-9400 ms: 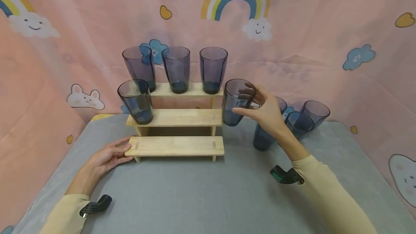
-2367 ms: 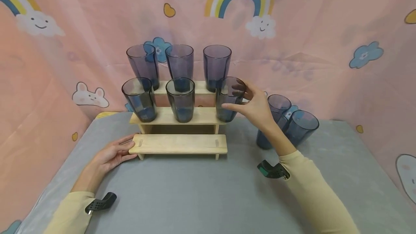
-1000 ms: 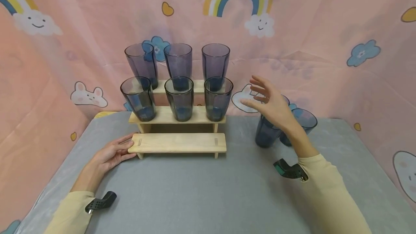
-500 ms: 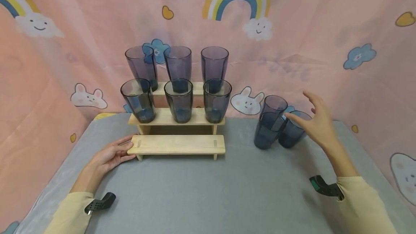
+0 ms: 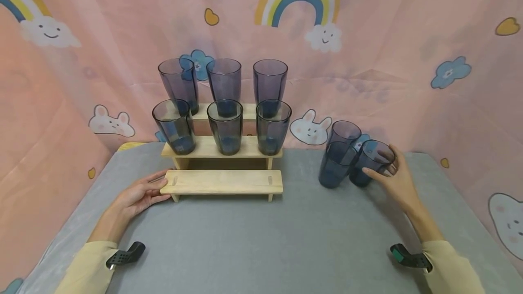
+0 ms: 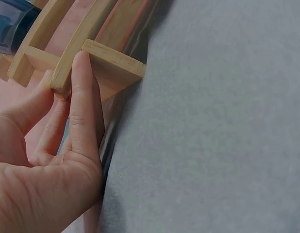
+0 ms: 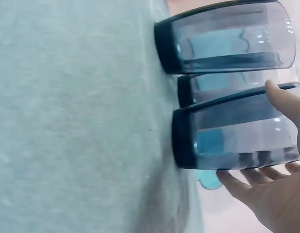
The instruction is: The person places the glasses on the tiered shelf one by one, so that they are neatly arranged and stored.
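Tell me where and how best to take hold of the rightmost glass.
Grip the rightmost glass around its upper wall, coming from the right: a neighbouring glass stands close on its left, and its body widens upward, which should help stop it slipping.

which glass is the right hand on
The rightmost glass on the table: the right hand has thumb and fingers around it. The two glasses beside it and six glasses on the stand have no hand on them.

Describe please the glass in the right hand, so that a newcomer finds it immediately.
On the grey table, right of the stepped wooden rack, three blue-tinted glasses stand close together. Look for the rightmost glass; unlike its two neighbours, it is gripped by the right hand.
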Tool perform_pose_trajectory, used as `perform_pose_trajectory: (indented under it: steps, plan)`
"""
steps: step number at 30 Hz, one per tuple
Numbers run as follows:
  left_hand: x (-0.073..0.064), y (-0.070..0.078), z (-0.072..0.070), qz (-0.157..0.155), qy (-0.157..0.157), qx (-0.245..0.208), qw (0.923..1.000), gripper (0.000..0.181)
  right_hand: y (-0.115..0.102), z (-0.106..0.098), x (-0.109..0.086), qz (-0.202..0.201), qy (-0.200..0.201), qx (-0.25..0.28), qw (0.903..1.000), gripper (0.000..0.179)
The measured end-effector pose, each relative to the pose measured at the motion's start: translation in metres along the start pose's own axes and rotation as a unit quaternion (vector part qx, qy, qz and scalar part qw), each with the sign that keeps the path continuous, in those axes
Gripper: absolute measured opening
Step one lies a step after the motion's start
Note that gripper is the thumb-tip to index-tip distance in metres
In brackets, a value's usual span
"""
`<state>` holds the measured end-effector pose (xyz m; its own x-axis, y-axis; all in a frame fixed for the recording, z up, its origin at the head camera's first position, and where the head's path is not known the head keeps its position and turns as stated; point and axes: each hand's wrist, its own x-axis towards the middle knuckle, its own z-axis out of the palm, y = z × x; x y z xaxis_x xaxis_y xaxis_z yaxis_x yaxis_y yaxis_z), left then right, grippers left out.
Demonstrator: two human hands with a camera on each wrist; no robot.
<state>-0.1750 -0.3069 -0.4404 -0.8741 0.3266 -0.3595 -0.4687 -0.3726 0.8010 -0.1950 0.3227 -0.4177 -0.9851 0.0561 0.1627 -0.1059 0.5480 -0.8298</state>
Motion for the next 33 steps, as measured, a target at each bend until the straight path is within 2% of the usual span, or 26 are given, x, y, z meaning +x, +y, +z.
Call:
perform_pose_trajectory:
  steps: [6, 14, 19, 25, 29, 33]
  plan:
    - [-0.001, 0.0, 0.0, 0.002, 0.003, 0.007, 1.0, 0.075, 0.002, 0.002, -0.002, -0.003, 0.027, 0.004, 0.9996, 0.089]
    - [-0.001, -0.001, 0.002, 0.001, 0.004, 0.019, 0.9998, 0.077, -0.006, -0.002, -0.008, 0.048, 0.051, -0.019, 0.9974, 0.088]
    - [0.001, -0.001, 0.003, 0.001, 0.006, 0.027, 0.9996, 0.077, -0.012, -0.006, -0.011, 0.061, 0.049, -0.027, 0.9966, 0.093]
    - [0.0, 0.0, 0.002, -0.001, 0.003, 0.016, 0.9999, 0.078, -0.018, -0.012, -0.014, 0.043, 0.052, -0.059, 0.996, 0.094]
    - [0.0, -0.001, 0.002, -0.001, 0.008, 0.013, 0.9999, 0.076, -0.024, -0.017, -0.015, 0.023, 0.073, -0.072, 0.9945, 0.088]
    - [0.0, -0.001, 0.0, 0.002, 0.017, 0.012, 0.9998, 0.059, -0.033, -0.022, -0.013, -0.002, 0.1, -0.069, 0.9926, 0.085]
